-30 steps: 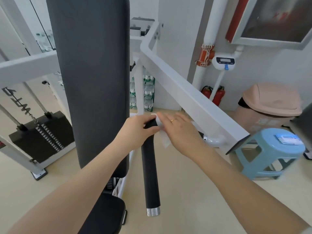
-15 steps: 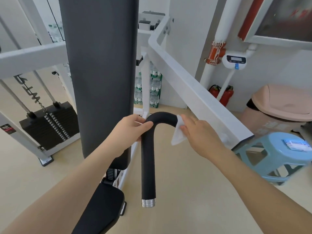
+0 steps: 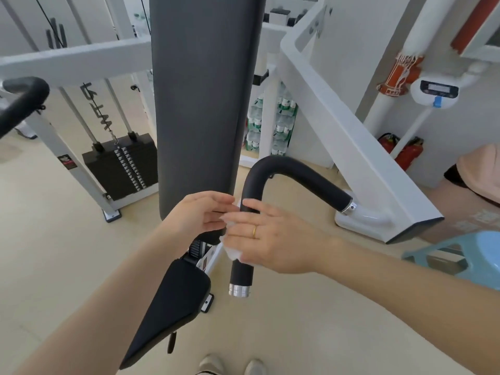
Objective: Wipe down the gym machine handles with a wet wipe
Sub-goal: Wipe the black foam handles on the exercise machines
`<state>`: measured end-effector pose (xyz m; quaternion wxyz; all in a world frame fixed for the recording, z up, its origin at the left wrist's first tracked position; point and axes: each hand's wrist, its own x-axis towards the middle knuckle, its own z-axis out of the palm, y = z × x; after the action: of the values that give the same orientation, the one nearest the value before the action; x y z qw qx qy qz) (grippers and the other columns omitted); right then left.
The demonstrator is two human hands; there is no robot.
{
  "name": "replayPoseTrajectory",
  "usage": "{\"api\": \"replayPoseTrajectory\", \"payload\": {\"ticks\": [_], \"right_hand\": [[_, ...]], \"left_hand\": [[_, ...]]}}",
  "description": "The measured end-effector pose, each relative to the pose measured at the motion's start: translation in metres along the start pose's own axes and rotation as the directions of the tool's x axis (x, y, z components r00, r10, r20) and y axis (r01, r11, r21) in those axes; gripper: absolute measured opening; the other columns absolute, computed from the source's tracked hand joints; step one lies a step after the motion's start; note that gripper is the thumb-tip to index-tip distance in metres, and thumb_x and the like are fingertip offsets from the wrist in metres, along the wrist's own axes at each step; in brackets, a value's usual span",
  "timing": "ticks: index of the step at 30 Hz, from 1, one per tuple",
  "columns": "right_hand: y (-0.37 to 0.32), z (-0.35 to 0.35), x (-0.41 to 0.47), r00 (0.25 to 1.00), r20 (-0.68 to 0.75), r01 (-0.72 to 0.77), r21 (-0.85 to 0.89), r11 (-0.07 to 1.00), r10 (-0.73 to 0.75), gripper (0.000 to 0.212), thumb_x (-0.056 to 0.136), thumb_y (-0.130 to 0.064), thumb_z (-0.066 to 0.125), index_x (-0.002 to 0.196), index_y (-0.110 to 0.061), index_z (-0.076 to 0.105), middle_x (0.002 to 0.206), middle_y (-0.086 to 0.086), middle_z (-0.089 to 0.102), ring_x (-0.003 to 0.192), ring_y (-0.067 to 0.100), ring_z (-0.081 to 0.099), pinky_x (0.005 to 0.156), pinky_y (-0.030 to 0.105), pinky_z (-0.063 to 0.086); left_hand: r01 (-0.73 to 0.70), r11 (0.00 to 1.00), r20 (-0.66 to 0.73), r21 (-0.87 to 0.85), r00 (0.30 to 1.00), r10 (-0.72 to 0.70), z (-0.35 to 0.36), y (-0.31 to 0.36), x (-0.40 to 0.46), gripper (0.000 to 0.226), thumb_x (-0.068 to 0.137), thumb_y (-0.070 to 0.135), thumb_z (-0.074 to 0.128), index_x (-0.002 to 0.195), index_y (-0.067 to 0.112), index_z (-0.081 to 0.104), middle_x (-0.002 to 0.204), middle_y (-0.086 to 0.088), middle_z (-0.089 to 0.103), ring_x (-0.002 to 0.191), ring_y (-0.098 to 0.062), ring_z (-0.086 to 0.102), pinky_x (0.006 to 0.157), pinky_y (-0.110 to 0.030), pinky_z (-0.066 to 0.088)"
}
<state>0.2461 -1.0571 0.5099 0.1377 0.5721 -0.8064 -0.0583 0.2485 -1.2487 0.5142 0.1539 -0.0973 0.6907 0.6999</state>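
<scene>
Both hands (image 3: 243,228) press crumpled white wipe (image 3: 232,253) onto curved black foam handle (image 3: 284,169).

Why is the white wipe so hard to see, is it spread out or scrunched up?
Scrunched up. The wet wipe is bunched between both hands against the black handle; only crumpled white edges show.
</scene>
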Motion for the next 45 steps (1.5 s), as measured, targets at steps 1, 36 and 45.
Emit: {"api": "replayPoseTrajectory", "payload": {"ticks": [1, 36, 45], "right_hand": [[0.010, -0.002, 0.004, 0.998, -0.004, -0.058, -0.035, 0.998, 0.058, 0.033, 0.095, -0.027, 0.039, 0.109, -0.015, 0.066, 0.116, 0.002, 0.066, 0.125, 0.020, 0.049, 0.114, 0.038, 0.017], [0.022, -0.003, 0.025, 0.907, -0.066, -0.421, -0.095, 0.902, 0.417, 0.047, 0.095, -0.037, 0.024, 0.098, -0.016, 0.066, 0.114, 0.003, 0.064, 0.119, 0.026, 0.051, 0.112, 0.048, 0.014], [0.027, -0.002, 0.000, 0.359, -0.110, -0.933, -0.085, 0.351, 0.927, 0.036, 0.094, -0.025, 0.034, 0.113, -0.002, 0.054, 0.107, 0.017, 0.062, 0.106, 0.037, 0.050, 0.095, 0.044, 0.032]], "left_hand": [[0.001, 1.000, -0.014, -0.014, 1.000, -0.001, 0.000, -0.004, -0.001, 0.031, 0.094, 0.003, 0.039, 0.091, 0.014, 0.068, 0.082, -0.004, 0.074, 0.080, -0.020, 0.069, 0.075, -0.028, 0.054], [-0.049, 0.997, -0.046, 0.063, 0.998, 0.052, -0.009, 0.012, -0.011, 0.020, 0.092, 0.009, 0.047, 0.100, 0.016, 0.064, 0.091, -0.005, 0.071, 0.076, -0.014, 0.065, 0.067, -0.022, 0.049], [-0.222, 0.926, 0.043, 0.304, 0.975, 0.219, 0.024, 0.025, 0.006, 0.045, 0.092, 0.026, 0.053, 0.133, 0.039, 0.043, 0.113, 0.012, 0.062, 0.100, -0.007, 0.060, 0.091, -0.027, 0.046]]}}
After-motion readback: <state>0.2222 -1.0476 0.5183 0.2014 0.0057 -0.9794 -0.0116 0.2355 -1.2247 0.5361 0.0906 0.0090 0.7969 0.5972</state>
